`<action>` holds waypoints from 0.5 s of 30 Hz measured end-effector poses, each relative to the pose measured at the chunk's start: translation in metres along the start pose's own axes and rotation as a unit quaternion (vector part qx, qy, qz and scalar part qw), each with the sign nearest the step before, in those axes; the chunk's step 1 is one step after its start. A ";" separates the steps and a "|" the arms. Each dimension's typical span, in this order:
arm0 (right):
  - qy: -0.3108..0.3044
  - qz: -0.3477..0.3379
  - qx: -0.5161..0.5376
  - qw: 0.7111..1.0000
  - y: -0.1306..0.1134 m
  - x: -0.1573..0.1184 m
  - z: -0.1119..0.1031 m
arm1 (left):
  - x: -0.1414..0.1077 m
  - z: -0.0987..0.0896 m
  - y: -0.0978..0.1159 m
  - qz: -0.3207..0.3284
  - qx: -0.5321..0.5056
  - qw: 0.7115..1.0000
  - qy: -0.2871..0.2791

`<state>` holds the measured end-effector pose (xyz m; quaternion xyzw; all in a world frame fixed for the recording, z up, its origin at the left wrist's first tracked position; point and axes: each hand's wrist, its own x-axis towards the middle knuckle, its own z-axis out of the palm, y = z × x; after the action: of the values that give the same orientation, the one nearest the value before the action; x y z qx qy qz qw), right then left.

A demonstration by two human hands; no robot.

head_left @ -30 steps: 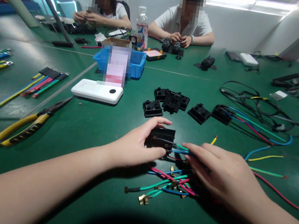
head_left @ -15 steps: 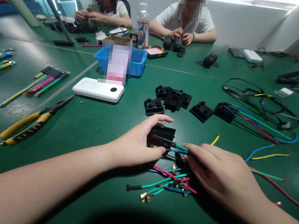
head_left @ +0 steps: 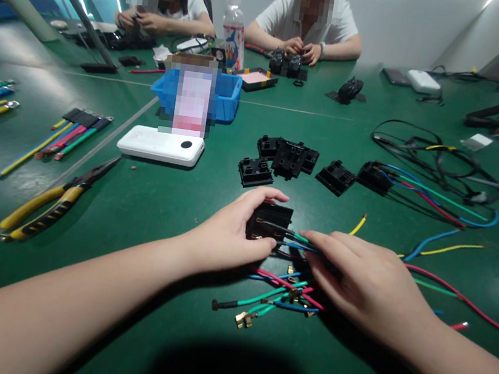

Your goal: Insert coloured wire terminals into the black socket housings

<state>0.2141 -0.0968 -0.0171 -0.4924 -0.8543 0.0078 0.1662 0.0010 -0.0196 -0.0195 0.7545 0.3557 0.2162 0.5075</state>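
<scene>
A black plastic socket housing (head_left: 280, 215) stands tilted in my left hand (head_left: 239, 228), whose thumb and fingers are closed round its left side. Green and blue wires (head_left: 300, 243) run out of the housing's open face to the right. My right hand (head_left: 353, 268) is closed on these wires close to the housing; its fingertips partly hide them. Below both hands lies a loose pile of red, green and blue wires (head_left: 281, 295) with brass terminals (head_left: 243, 319). The far wire ends spread out to the right of my right hand.
Several black housings (head_left: 290, 158) lie beyond my hands, and a wired one (head_left: 374, 177) sits to their right. Pliers (head_left: 59, 199), a white power bank (head_left: 160, 145) and a blue bin (head_left: 228, 99) are on the left. Two people work across the table (head_left: 156, 334).
The view has shifted slightly. Both hands keep their hold on the housing and wires, with the right hand moved very little. The loose wire ends at the right have shifted a bit.
</scene>
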 end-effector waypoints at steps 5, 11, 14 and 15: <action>0.009 0.001 -0.002 1.000 0.001 0.000 0.000 | 0.001 -0.001 0.000 -0.016 -0.053 0.998 -0.007; 0.011 -0.006 -0.003 1.000 0.001 -0.001 0.000 | 0.001 -0.003 0.002 -0.010 -0.028 0.999 -0.013; 0.013 -0.007 -0.005 1.000 0.001 0.000 0.000 | 0.000 -0.003 0.002 -0.005 -0.031 0.999 -0.016; 0.011 -0.005 -0.005 1.000 0.001 0.000 0.001 | 0.000 -0.003 0.002 -0.005 -0.029 0.999 -0.017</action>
<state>0.2147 -0.0965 -0.0178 -0.4888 -0.8550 -0.0026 0.1733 -0.0001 -0.0182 -0.0163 0.7409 0.3448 0.2112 0.5363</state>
